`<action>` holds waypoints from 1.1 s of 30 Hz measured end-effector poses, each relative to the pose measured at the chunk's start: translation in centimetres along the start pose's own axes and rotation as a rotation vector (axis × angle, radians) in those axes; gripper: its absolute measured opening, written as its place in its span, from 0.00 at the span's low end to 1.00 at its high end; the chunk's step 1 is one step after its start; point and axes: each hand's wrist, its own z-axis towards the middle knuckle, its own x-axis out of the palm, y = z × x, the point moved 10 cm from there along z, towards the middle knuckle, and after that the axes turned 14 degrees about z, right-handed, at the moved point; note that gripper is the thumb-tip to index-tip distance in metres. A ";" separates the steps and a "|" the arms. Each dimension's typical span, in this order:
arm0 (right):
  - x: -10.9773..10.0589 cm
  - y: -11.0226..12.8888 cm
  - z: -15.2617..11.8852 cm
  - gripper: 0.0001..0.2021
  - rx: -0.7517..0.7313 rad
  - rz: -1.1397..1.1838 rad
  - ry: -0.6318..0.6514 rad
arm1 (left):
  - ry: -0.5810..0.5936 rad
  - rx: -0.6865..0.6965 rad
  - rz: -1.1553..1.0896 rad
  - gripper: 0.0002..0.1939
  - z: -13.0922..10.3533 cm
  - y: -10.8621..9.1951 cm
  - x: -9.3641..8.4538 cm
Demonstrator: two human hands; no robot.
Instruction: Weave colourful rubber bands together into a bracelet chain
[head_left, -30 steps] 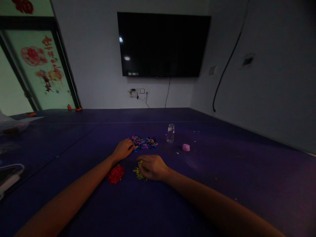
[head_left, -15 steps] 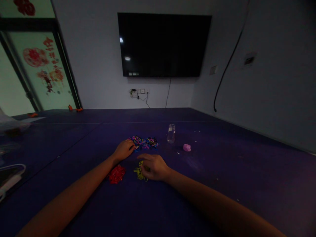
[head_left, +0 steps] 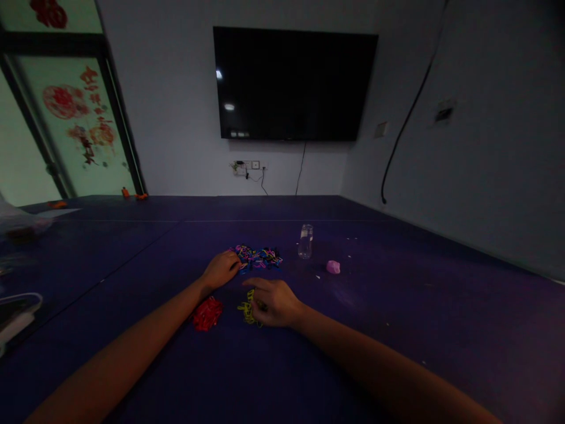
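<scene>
My left hand [head_left: 220, 269] lies at the left edge of a pile of mixed-colour paper clips [head_left: 260, 257]. Its bent fingers touch the nearest clips, thumb apart from the index finger. Over a small heap of yellow paper clips [head_left: 246, 312] hovers my right hand [head_left: 277, 302]. That hand's index finger points out to the left while the thumb and other fingers curl downward; nothing shows in its grasp. Part of the yellow heap is hidden behind it. Beside my left forearm sits a heap of red paper clips [head_left: 207, 313].
A clear bottle [head_left: 305, 242] stands beyond my right hand, with a pink lump [head_left: 333, 267] to its right. White scraps dot the purple table [head_left: 353, 318]. At the left edge lie a plastic bag [head_left: 20, 221] and a white-edged object [head_left: 20, 324]. A television hangs behind.
Both hands keep almost the same places, and the right hand's fingers shift only slightly over the yellow heap. The whole view has tilted a little.
</scene>
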 end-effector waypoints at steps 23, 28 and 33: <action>-0.1 0.3 0.1 0.04 -0.006 -0.020 -0.008 | 0.006 -0.006 -0.009 0.10 0.0 -0.1 -0.1; 0.1 0.2 0.1 0.04 -0.005 -0.032 0.008 | 0.010 -0.001 -0.006 0.10 -0.1 -0.1 -0.1; 0.1 0.2 0.2 0.03 0.008 -0.020 0.029 | 0.009 0.001 0.002 0.09 -0.1 0.0 0.0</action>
